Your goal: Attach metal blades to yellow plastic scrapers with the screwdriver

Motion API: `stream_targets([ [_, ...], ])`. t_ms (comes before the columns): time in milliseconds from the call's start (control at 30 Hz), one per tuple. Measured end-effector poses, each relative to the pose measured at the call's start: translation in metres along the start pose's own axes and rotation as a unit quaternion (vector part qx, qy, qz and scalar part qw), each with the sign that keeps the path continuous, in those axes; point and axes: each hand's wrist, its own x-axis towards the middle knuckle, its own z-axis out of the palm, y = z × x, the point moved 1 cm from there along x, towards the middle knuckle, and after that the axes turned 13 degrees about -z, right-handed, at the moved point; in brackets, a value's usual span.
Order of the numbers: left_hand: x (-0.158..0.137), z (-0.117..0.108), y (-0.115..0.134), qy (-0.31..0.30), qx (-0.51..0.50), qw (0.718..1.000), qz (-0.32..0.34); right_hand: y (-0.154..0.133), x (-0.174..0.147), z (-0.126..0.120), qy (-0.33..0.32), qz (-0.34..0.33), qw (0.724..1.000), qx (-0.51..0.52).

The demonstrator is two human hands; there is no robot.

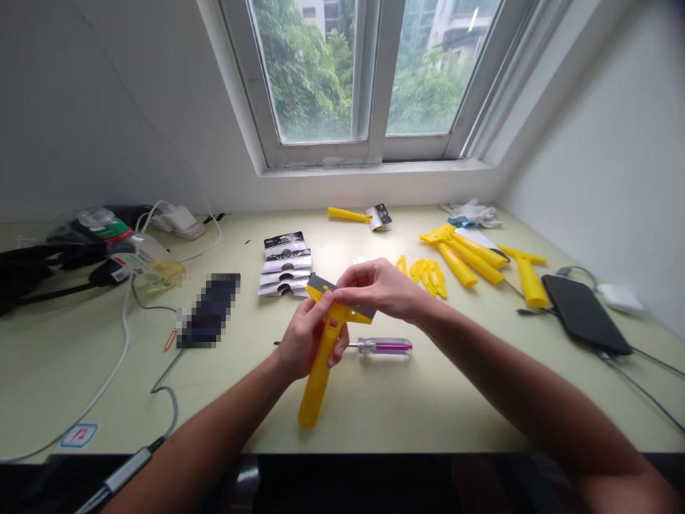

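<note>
My left hand [306, 339] is closed round the neck of a yellow scraper [320, 378], whose handle points down toward the table's front edge. A dark grey blade [320, 283] lies along the scraper's wide head. The fingers of my right hand [377, 285] are pinched together on the middle of the blade; whether they also hold something small is hidden. Behind my left fingers, a screwdriver [384, 347] with a clear and purple handle lies on the table. Several loose yellow plastic pieces [428, 275] lie beyond my right wrist.
Several black-and-white card sleeves [285, 264] lie at centre left. Yellow scraper handles [471, 253] are piled at the right, near white gloves [474, 212]. One scraper in a sleeve [350, 214] lies at the back. A black phone [586, 314] and cables are at the right.
</note>
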Motion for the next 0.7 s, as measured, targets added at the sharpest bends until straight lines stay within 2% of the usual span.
stream_targets([
  [200, 0.002, -0.005, -0.001, 0.012, 0.002, 0.999, -0.035, -0.003, -0.003, 0.004, 0.003, -0.02, 0.998, -0.055],
  [367, 0.002, -0.005, 0.0, 0.043, -0.002, 0.999, -0.03, -0.009, -0.007, 0.009, 0.004, -0.038, 0.987, -0.157],
  [533, 0.0, -0.003, 0.002, 0.044, 0.028, 0.999, -0.007, -0.025, -0.013, 0.013, -0.008, -0.074, 0.965, -0.253],
  [600, 0.0, -0.002, 0.004, 0.054, 0.044, 0.998, 0.005, -0.035, -0.015, 0.005, 0.006, -0.089, 0.957, -0.277],
  [700, 0.0, -0.003, 0.007, 0.083, 0.05, 0.995, 0.017, -0.045, -0.015, -0.024, 0.075, -0.109, 0.935, -0.329],
])
